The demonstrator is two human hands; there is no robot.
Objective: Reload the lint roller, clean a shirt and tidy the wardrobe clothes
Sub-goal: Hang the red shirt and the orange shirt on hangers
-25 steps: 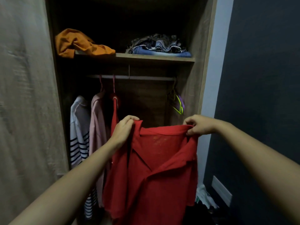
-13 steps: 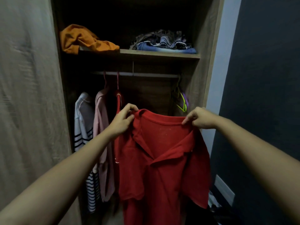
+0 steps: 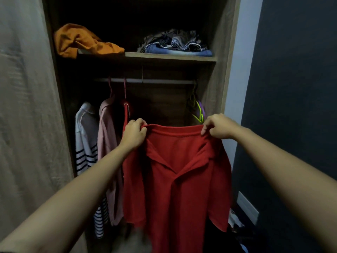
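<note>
Two pinches are relied on: the red shirt [image 3: 178,179] is hung before the wardrobe [image 3: 218,33], its top edge nipped by the left hand [image 3: 134,135] at nine o'clock and the right hand [image 3: 218,127] at three. Were either pinch slackened, the shirt could be dropped — one side first.

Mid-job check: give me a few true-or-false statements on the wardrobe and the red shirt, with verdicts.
1. The left hand and right hand both pinch the red shirt at its top edge. True.
2. The orange garment hangs on the rail. False: it lies crumpled on the shelf.
3. The striped shirt hangs left of the pink shirt. True.
4. The red shirt hangs from the rail. False: the hands hold it up, below the rail.
5. Empty hangers hang at the rail's right end. True.
</note>
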